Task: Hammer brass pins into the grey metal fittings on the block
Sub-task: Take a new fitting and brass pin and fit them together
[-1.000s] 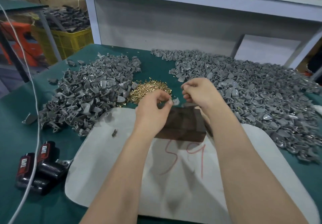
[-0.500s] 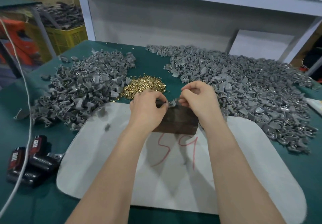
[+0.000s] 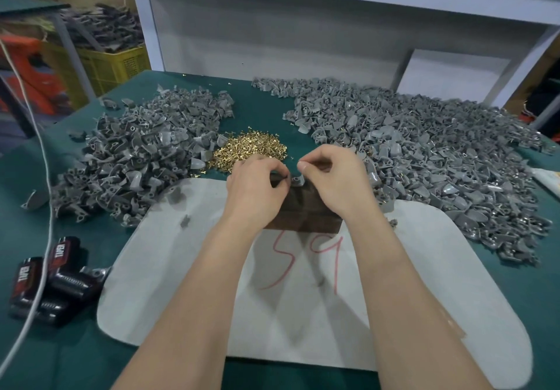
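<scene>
— What had changed for us in that last second?

— We had brought both hands down. A second before, we held the small grey metal fitting up in the air above the dark brown wooden block. Now it sat at the block's far top edge, touching the wood.

— And our fingers?

— Clenched on both sides. Our left hand pinched the fitting's left end between thumb and forefinger. Our right hand pinched it from the right, the other fingers curled in. Whether a pin was already between any fingertips we could not tell, because they hid it.

— Where were the pins?

— The heap of small brass pins lay just beyond our left hand on the green table cover. It sat between a pile of loose grey fittings on the left and a wider pile on the right. The block rested on the far part of the white mat marked with red numerals.

— So what did that mean for the job?

— We judged the fitting was placed, or nearly so, and that a pin and the blow came next. We held no hammer, so this one had not yet been pinned.
</scene>
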### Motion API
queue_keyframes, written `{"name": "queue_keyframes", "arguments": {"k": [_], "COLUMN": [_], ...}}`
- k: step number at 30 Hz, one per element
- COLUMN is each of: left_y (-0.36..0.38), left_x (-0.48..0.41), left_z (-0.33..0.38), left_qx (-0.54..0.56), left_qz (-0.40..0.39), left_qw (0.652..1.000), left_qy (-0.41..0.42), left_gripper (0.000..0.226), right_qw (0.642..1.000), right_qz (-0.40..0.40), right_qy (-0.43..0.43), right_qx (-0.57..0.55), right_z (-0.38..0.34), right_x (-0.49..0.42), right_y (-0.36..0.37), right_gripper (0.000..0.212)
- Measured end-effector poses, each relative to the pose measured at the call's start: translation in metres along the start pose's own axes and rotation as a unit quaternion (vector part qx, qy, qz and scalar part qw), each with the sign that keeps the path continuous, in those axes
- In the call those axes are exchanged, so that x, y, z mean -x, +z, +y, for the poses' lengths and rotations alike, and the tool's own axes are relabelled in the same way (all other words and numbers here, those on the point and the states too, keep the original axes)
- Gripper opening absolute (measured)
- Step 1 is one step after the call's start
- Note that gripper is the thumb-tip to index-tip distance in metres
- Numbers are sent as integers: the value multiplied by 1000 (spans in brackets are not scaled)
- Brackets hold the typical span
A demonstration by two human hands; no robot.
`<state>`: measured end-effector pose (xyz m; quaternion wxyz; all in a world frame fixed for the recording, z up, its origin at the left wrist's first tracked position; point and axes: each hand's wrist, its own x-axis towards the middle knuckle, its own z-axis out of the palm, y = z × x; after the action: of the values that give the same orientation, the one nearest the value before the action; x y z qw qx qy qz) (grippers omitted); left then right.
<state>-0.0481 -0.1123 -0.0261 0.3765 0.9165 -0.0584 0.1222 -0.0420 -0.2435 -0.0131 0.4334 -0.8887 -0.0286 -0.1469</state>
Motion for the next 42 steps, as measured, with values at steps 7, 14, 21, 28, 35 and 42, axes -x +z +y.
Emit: {"name": "queue_keyframes", "arguments": {"k": [7,14,21,28,35,42], "left_y": [-1,0,0,1,1,1], "left_x": [0,0,0,-1,0,1], "left_z": [0,0,-1,-3,1,0], "left_qx": [-4,-10,-11,-25,-16,-23], "left_qz": [8,8,11,12,17,20], "left_qw": [1000,1000,1000,999,999,999], "left_qy": [6,8,14,21,30,28], "left_gripper": [10,9,9,10,13,12], "right_qw": [996,994,993,981,958,972], "right_qz": [-39,-34,-43,-34,-64,-34], "right_qy": [2,2,9,-11,-14,-27], "right_qx": [80,99,113,191,279,231], "right_z": [-1,-3,-8,-17,-27,-21], "right_x": [6,7,5,6,1,7], "right_y": [3,4,2,5,4,8], "right_gripper": [8,5,9,14,15,15]}}
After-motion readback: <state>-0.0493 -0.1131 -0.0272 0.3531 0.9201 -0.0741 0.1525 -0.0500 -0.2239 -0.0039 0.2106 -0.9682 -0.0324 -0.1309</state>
